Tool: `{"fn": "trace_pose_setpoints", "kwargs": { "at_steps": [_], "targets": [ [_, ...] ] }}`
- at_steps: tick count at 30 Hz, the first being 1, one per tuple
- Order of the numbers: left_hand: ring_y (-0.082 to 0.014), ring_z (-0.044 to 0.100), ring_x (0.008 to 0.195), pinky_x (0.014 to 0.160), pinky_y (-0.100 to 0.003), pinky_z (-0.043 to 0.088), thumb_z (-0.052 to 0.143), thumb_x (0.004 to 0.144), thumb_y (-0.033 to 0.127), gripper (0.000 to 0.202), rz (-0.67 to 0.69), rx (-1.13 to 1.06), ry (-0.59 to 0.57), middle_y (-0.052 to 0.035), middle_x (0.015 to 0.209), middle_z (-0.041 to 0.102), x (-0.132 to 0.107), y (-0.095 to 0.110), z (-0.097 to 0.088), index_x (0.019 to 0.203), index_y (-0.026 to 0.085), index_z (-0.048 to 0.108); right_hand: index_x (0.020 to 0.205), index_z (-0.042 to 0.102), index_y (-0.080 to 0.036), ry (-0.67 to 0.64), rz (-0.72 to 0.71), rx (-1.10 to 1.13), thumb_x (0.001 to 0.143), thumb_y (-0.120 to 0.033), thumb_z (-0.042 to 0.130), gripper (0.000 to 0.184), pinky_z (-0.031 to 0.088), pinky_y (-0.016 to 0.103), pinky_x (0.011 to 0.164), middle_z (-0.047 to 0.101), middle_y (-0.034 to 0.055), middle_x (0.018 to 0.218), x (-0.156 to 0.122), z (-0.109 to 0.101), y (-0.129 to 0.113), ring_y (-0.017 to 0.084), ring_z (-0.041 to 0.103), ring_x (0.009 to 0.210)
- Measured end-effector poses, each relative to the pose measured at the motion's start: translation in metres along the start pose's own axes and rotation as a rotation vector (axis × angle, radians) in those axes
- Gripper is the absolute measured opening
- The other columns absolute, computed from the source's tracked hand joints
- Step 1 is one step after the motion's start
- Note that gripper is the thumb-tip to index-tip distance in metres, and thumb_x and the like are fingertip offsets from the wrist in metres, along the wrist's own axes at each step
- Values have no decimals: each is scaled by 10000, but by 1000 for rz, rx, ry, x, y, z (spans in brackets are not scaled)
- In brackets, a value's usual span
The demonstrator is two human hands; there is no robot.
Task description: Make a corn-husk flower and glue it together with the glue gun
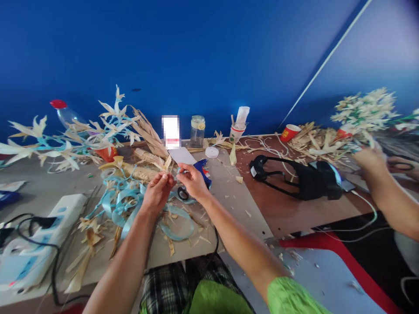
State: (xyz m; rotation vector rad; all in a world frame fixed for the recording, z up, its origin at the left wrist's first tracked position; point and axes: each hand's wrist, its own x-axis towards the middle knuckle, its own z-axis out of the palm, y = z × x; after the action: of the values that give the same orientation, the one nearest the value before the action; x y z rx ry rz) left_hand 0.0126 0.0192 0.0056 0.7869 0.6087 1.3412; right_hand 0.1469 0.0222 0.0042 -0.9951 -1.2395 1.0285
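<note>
Over the table, my left hand (159,190) is closed, its thumb and fingertips pinching a small pale corn-husk flower (167,164) with its petals pointing up. My right hand (194,181) sits just beside it, thumb and forefinger pinched together near the flower's base. A bit of light blue shows at those fingertips, too small to name. Below and left of my hands lies a tangle of light blue ribbon (115,200). A black-handled tool (183,193), partly hidden, rests under my right hand. Behind the left hand is a dry corn cob (139,173).
Husk flowers on blue stems (65,150) spread at the left, behind a white power strip (49,235). A glass jar (197,133), a cup (236,132) and a black head strap (297,176) stand or lie beyond. A co-worker's hand (371,161) works at the right.
</note>
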Motion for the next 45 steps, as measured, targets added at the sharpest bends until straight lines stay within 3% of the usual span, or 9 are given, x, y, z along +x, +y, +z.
{"fn": "trace_pose_setpoints", "kwargs": {
  "at_steps": [7, 14, 20, 25, 28, 32, 34, 39, 45],
  "targets": [
    [-72, 494, 561, 702, -272, 502, 727, 706, 245, 158, -38, -33, 9, 39, 618, 523, 0, 3, 2, 738, 171, 590, 957, 631, -152, 215, 12, -295, 745, -255, 563, 246, 465, 233, 646, 624, 31, 822, 17, -20, 4, 101, 513, 614],
    [-66, 488, 557, 685, -263, 511, 717, 708, 213, 153, -40, -61, 34, 39, 637, 515, 0, 5, 4, 750, 169, 577, 976, 634, -161, 349, 37, -311, 747, -289, 536, 280, 480, 277, 721, 646, 32, 799, 28, -42, 6, 145, 570, 692],
    [-77, 531, 610, 715, -279, 518, 738, 677, 179, 159, -37, -53, 24, 20, 688, 563, 1, 3, 2, 755, 172, 599, 1006, 646, -142, 354, 15, -348, 765, -263, 523, 296, 475, 289, 762, 664, 65, 859, 28, -51, 4, 158, 587, 751],
    [-73, 538, 579, 702, -283, 516, 768, 641, 200, 178, 10, -18, 90, 13, 718, 607, 1, 4, 1, 716, 165, 611, 996, 667, -143, 337, 10, -459, 786, -236, 514, 275, 468, 295, 762, 673, 71, 857, 27, -58, -1, 164, 594, 756],
    [-67, 532, 572, 684, -273, 514, 784, 622, 206, 205, 40, -31, 142, 17, 743, 618, 1, 6, 0, 712, 166, 604, 894, 696, -181, 207, -35, -491, 795, -213, 530, 196, 457, 281, 745, 693, 57, 853, 23, -53, -3, 163, 608, 750],
    [-51, 515, 554, 687, -259, 507, 782, 632, 218, 214, 69, -57, 185, 26, 716, 603, 2, 9, -2, 720, 166, 594, 693, 699, -216, -193, -78, -715, 764, -255, 635, 103, 420, 267, 684, 698, 37, 728, 12, -37, -6, 168, 609, 697],
    [-51, 516, 553, 684, -259, 505, 770, 652, 238, 209, 84, -57, 196, 32, 694, 591, 3, 10, -4, 739, 167, 594, 699, 702, -206, -325, -91, -857, 762, -301, 659, 122, 401, 265, 685, 691, 45, 716, 7, -30, -10, 167, 604, 704],
    [-55, 495, 518, 649, -254, 494, 761, 670, 271, 219, 178, -44, 262, 45, 624, 560, 6, 11, -9, 776, 158, 607, 838, 712, -185, -449, -186, -993, 819, -361, 610, 205, 387, 261, 777, 680, 66, 877, -2, -18, -20, 168, 589, 859],
    [-64, 484, 504, 615, -235, 471, 744, 690, 305, 223, 241, 45, 259, 38, 560, 527, 7, 10, -9, 787, 139, 631, 966, 697, -179, -549, -243, -1227, 798, -365, 620, 262, 379, 361, 879, 604, 129, 1065, -19, 6, -14, 267, 490, 1072]
  ]
}}
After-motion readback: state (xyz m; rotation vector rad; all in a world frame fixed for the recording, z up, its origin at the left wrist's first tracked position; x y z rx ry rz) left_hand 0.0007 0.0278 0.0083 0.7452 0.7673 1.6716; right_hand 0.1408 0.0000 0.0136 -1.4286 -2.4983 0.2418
